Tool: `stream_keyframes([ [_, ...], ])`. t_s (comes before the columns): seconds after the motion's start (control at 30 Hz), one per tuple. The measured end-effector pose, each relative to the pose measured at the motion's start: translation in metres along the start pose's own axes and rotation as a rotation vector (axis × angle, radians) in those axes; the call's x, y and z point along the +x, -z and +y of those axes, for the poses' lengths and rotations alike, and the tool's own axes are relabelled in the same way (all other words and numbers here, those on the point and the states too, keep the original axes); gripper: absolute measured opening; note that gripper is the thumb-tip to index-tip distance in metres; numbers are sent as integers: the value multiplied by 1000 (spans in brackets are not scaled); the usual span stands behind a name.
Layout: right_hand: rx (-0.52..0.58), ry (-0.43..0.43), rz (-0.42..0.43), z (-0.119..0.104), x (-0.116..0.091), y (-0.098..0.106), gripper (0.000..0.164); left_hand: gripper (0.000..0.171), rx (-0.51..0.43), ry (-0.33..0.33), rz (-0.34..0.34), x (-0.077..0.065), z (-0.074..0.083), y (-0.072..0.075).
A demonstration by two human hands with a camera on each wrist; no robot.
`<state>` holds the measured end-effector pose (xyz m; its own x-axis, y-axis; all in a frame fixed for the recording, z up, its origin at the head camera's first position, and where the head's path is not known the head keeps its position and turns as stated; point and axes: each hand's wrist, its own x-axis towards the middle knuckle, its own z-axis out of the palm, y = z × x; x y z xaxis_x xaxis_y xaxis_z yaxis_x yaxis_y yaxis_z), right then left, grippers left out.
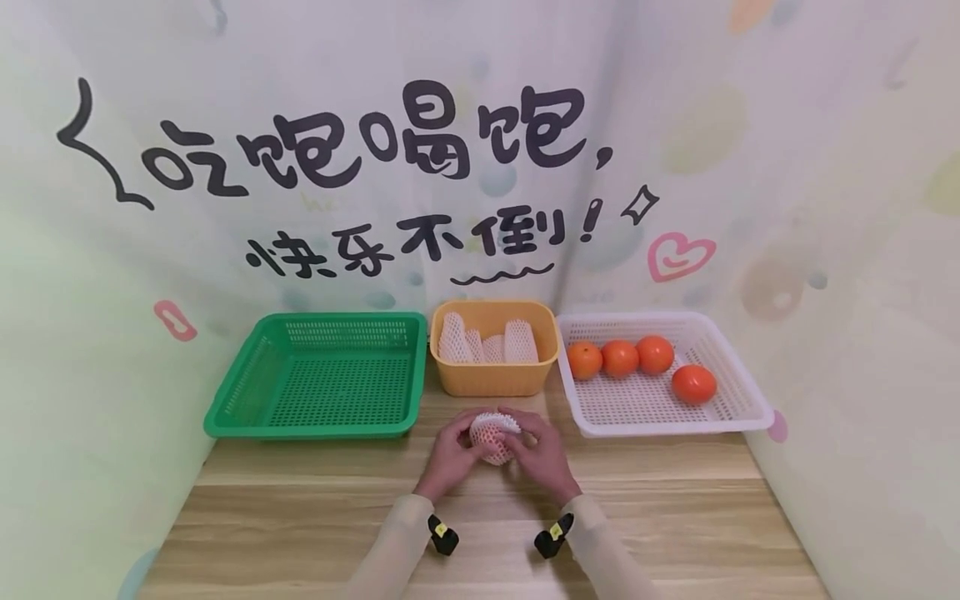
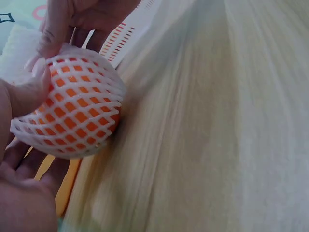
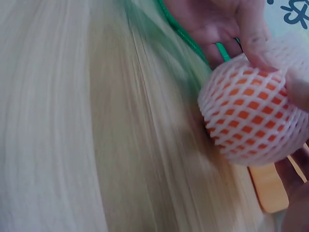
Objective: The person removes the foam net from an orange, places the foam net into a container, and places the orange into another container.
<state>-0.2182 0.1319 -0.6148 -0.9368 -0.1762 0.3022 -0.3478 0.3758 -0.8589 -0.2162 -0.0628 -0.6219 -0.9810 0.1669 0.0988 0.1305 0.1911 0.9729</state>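
Note:
A round orange-red fruit wrapped in a white foam net [image 1: 495,440] is between my two hands, just above the wooden table in front of the yellow basket. My left hand [image 1: 452,454] grips it from the left, its thumb [image 2: 34,92] on the net and its fingers under the fruit. From the right side my right hand [image 1: 543,454] holds the same fruit, with the thumb pressed on the net's upper part. The foam net [image 3: 251,116] spreads over the fruit, and its loose end stands up past the thumbs. Orange skin shows through the mesh.
At the back middle stands a yellow basket [image 1: 491,382] with several white foam nets [image 1: 519,342]. To its left is a green basket [image 1: 315,432]; to its right a white basket [image 1: 660,429] holds several orange-red fruits [image 1: 693,384]. A printed curtain [image 1: 480,50] hangs behind.

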Motion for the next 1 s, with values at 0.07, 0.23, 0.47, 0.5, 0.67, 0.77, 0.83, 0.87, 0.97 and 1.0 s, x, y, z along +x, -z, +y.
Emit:
stream_keyframes([
  [0.07,-14,-3,32,-3,1,-2,38,42,33,0,33,0,1,1],
  [0.23,-27,57,152,-7,1,-9,29,27,76,-4,106,-2,6,0],
  [0.47,-63,95,234,-6,2,-15,28,18,84,-42,175,0,8,-2],
  [0.5,-57,79,214,-7,2,-14,29,20,85,-43,169,0,8,-2],
  [0.67,8,-34,33,-5,-2,-4,48,40,61,-31,80,-2,6,-1],
  [0.77,25,-70,-30,-2,-3,0,48,56,47,24,10,-4,6,2],
  [0.83,22,-53,-33,0,-3,2,42,61,48,50,-8,-5,4,3],
  [0.87,12,-30,-22,0,-3,2,39,60,55,51,-9,-5,4,3],
  [0.97,-20,41,43,0,-2,1,31,47,82,22,21,-4,3,2],
  [1.0,-22,60,69,-1,-2,0,30,42,85,6,37,-4,4,2],
])
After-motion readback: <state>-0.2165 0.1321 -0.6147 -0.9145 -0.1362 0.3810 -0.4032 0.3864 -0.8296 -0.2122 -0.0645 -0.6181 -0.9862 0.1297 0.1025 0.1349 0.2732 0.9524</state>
